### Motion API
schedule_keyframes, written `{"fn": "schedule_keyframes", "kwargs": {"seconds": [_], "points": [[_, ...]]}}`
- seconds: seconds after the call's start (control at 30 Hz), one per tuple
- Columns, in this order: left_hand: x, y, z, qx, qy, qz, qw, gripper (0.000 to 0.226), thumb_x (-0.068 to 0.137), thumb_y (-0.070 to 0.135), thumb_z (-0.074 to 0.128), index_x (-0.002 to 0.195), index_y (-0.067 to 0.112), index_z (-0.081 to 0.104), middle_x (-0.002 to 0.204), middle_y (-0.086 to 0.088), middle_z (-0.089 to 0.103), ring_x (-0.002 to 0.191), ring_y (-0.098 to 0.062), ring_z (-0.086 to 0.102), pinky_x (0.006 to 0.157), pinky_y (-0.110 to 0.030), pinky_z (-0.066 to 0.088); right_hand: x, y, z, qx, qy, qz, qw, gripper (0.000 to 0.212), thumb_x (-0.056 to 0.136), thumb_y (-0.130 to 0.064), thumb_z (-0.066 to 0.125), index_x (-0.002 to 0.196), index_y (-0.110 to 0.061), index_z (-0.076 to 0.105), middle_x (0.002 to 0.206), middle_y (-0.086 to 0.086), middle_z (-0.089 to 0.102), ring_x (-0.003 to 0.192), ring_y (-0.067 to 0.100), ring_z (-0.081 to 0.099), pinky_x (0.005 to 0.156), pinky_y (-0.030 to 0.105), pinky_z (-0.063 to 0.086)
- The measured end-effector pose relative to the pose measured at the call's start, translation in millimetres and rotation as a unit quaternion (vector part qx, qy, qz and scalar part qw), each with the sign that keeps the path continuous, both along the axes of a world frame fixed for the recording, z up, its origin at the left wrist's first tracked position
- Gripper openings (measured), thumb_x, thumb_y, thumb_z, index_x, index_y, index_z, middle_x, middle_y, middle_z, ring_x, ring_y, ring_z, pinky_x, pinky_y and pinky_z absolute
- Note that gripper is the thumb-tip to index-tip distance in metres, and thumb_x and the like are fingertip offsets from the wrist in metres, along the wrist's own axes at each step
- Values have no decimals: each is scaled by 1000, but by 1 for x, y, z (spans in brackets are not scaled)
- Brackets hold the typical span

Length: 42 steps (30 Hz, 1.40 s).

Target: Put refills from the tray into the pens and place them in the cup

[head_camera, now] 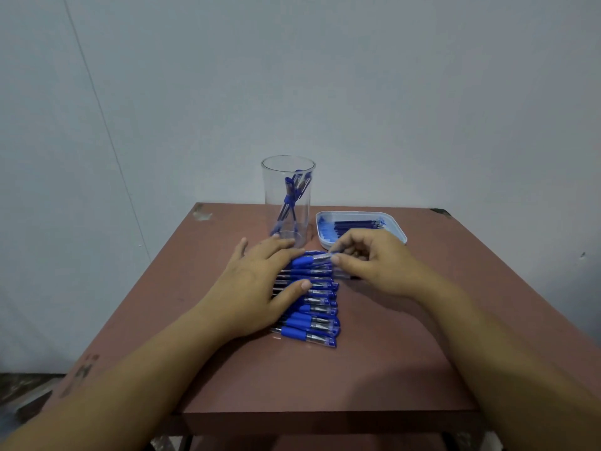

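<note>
We are looking down at a small reddish-brown table (374,369) with chipped far corners (201,213), standing against a plain pale wall (390,92). We are taking this for a simple indoor work spot; which kind of building, we cannot tell.

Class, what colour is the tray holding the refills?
The tray is white; head view shows it.

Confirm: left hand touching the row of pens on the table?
Touching. Head view: the left hand lies flat over the row of pens, thumb and fingers resting on the barrels, no gap visible. The right hand pinches the top pen.
</note>
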<state>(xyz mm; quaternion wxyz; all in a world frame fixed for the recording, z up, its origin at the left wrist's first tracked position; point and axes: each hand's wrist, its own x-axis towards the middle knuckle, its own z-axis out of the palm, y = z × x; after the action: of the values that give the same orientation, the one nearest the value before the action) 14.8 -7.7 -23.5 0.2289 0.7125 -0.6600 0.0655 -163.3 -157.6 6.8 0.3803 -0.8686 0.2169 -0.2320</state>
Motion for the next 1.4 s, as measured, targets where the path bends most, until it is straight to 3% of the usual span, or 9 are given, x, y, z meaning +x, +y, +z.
{"fn": "schedule_keyframes", "kwargs": {"seconds": [0.07, 0.17, 0.27, 0.53, 0.73, 0.9, 1.1, 1.23, 1.4], "points": [[0, -5, 12, -80, -54, -34, 995, 55, 91, 60, 43, 135, 28, 53, 139, 10, 53, 131, -8, 45, 113, -40, 29, -6, -4, 12, 21, -15, 1, 1000, 4, 88, -16, 69, 88, -20, 68, 75, -5, 68, 69, 6, 60, 69, 23, 51], [-2, -16, 28, -151, -59, -71, 984, 37, 92, 43, 55, 122, 25, 63, 114, 12, 68, 99, -5, 64, 84, -25, 52, -15, -8, 24, 53, -40, 3, 998, 3, 89, -13, 67, 91, -11, 69, 76, -1, 73, 72, 5, 65, 71, 21, 53], [-6, -24, 31, -162, -25, -89, 982, 26, 92, 38, 56, 114, 28, 66, 102, 15, 70, 84, -1, 63, 71, -22, 54, -19, -9, 19, 78, -79, 1, 994, 3, 89, -8, 66, 90, -9, 68, 74, -5, 71, 70, 3, 64, 68, 16, 51], [-5, -31, 5, -115, 111, -81, 984, 23, 89, 43, 64, 112, 39, 66, 97, 18, 68, 82, 4, 60, 72, -18, 49, -13, -5, -22, 74, -148, -11, 986, 11, 85, -14, 70, 91, -23, 71, 78, -2, 65, 76, 16, 61, 79, 40, 55], [-6, -32, 0, -141, 81, -95, 982, 26, 92, 39, 56, 115, 33, 65, 98, 24, 63, 86, 9, 57, 74, -18, 50, -10, 0, -25, -24, -132, -14, 991, 11, 83, -35, 66, 94, -34, 69, 80, -4, 68, 74, 18, 64, 75, 43, 57], [-4, -33, 1, -118, 107, -99, 982, 27, 94, 36, 55, 118, 36, 65, 104, 20, 70, 91, 1, 64, 76, -33, 56, -6, -6, -26, -101, -124, -14, 987, 14, 89, -23, 66, 91, -36, 65, 75, -11, 63, 68, 9, 59, 68, 33, 53], [-4, -30, 2, -97, 124, -113, 981, 27, 94, 32, 55, 117, 38, 67, 101, 20, 71, 89, 4, 65, 78, -20, 52, -6, -4, -30, -181, -129, -19, 975, 11, 87, -19, 67, 92, -28, 65, 73, -19, 60, 71, -1, 58, 64, 11, 41], [-3, -28, 2, -77, 140, -125, 979, 28, 96, 23, 58, 118, 36, 68, 95, 28, 68, 87, 10, 62, 76, -12, 45, -8, 0, -30, -234, -123, -29, 964, 8, 87, -20, 64, 94, -20, 68, 79, -23, 60, 76, -4, 57, 66, 11, 42], [-4, -27, 3, -50, 174, -129, 975, 29, 98, 21, 57, 118, 38, 67, 95, 26, 69, 88, 5, 63, 78, -20, 48, -10, 4, -29, -264, -109, -29, 958, 11, 88, -23, 60, 93, -16, 67, 82, -10, 64, 76, 8, 56, 67, 22, 44]]}}
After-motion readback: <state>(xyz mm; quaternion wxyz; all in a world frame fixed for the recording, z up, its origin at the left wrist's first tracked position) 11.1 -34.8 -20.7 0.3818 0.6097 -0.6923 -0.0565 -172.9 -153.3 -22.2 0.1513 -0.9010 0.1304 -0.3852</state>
